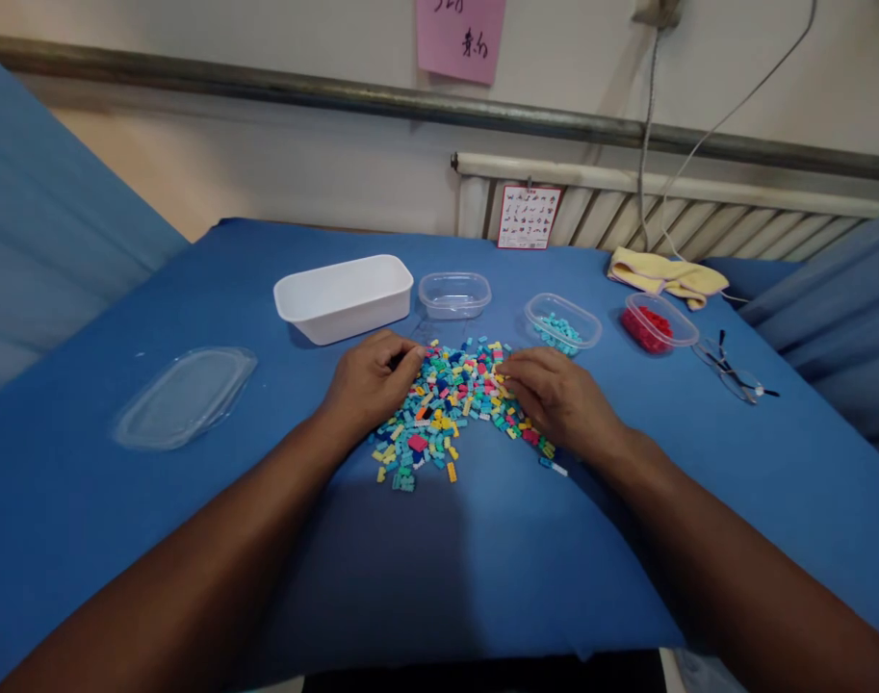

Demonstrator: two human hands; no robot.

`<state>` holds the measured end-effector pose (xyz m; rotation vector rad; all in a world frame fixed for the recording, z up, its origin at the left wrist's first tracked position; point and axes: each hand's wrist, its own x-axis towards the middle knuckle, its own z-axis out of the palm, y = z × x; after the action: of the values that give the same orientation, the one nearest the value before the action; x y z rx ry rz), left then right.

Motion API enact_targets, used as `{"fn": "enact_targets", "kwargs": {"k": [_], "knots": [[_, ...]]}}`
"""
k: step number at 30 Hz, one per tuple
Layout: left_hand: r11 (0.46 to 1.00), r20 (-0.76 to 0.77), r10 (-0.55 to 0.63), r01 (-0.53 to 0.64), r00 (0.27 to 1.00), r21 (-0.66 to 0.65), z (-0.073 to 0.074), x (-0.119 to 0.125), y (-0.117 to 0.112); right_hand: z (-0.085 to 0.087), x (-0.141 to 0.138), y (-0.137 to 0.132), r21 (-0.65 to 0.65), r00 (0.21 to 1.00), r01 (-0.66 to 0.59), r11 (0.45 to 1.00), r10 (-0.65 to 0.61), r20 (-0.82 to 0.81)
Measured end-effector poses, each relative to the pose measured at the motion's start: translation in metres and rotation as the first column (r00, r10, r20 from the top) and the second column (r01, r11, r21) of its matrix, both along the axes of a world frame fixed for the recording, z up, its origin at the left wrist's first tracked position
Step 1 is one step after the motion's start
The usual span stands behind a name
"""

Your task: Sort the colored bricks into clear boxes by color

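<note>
A loose pile of small toy building bricks (pixel 439 399) in turquoise, yellow, pink, green, white and dark blue lies on the blue cloth. My left hand (pixel 373 378) rests at the pile's left edge, thumb and fingers drawn together; anything between them is too small to make out. On the right edge of the pile, my right hand (pixel 560 397) has its fingers bent and pressed together among the bricks, their tips partly hidden. Just beyond it stands a clear tub of turquoise bricks (pixel 558 330). A clear tub of red bricks (pixel 653 327) is farther right.
Behind the pile are a white plastic box (pixel 345 296) and a clear tub with no bricks visible (pixel 454 296). Clear lids (pixel 186 397) lie at left. Eyeglasses (pixel 735 371) and a yellow cloth (pixel 666 273) lie at right. A radiator (pixel 670 197) is against the wall.
</note>
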<state>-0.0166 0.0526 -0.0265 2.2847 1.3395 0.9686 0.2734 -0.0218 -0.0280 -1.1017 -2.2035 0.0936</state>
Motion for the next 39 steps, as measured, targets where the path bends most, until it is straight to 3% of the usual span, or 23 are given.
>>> {"fn": "enact_targets", "kwargs": {"k": [5,11,17,21,26,30,33,36,37,38,39], "knots": [[1.0,0.015,0.006,-0.006,1.0,-0.007,-0.001,-0.001,0.0,0.003,0.002,-0.007,-0.066,0.97,-0.24,0.968,0.242,0.027],[1.0,0.01,0.005,-0.005,1.0,-0.008,0.0,0.0,-0.001,0.008,0.023,-0.011,-0.101,0.994,-0.1,0.99,0.105,0.044],[1.0,0.01,0.001,-0.001,1.0,-0.004,0.0,0.0,0.0,0.025,0.037,-0.019,-0.299,0.946,-0.239,0.924,0.29,0.142],[1.0,0.009,0.002,-0.002,1.0,-0.002,0.0,0.001,0.0,0.029,0.047,-0.02,-0.312,0.966,-0.175,0.934,0.224,0.13],[1.0,0.015,0.005,-0.006,1.0,0.024,0.006,0.001,-0.004,0.017,0.059,-0.014,-0.238,0.972,-0.054,0.97,0.105,0.209],[0.988,0.03,-0.01,0.006,0.999,0.153,0.028,0.006,-0.019,0.018,0.063,-0.013,-0.259,0.98,0.037,0.965,0.016,0.196],[0.969,0.037,-0.126,0.115,0.991,0.219,0.054,0.017,-0.041,0.019,0.06,-0.013,-0.244,0.984,0.116,0.963,-0.078,0.161],[0.915,-0.079,-0.36,0.368,0.93,0.165,0.071,0.037,-0.082,0.016,0.052,-0.011,-0.238,0.981,0.137,0.962,-0.099,0.164],[0.837,-0.174,-0.524,0.542,0.834,0.079,0.073,0.046,-0.101,0.014,0.049,-0.011,-0.253,0.979,0.145,0.956,-0.101,0.179],[0.706,-0.231,-0.688,0.708,0.688,0.006,0.071,0.057,-0.122,0.012,0.045,-0.01,-0.274,0.974,0.158,0.949,-0.105,0.201],[0.625,-0.256,-0.761,0.78,0.596,-0.039,0.068,0.068,-0.144,0.011,0.042,-0.01,-0.297,0.968,0.175,0.939,-0.109,0.226]]}}
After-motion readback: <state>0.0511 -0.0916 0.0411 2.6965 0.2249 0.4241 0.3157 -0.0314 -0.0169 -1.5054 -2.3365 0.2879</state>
